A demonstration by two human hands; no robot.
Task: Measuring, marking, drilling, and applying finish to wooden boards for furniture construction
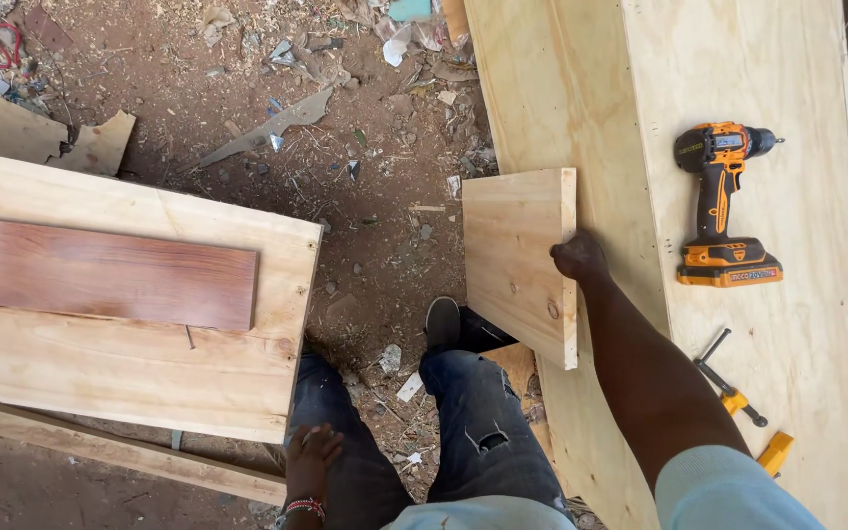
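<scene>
Right hand (579, 257) grips the pine board (514, 260) edge; left hand (312, 453) rests loosely open (on thigh). One-handed hold risks the board tipping off the plywood surface (581, 88).

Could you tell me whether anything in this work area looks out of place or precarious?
The small board gripped by the right hand juts off the plywood sheet's edge, unsupported over littered dirt. A single nail lies loose on the left workpiece.
</scene>
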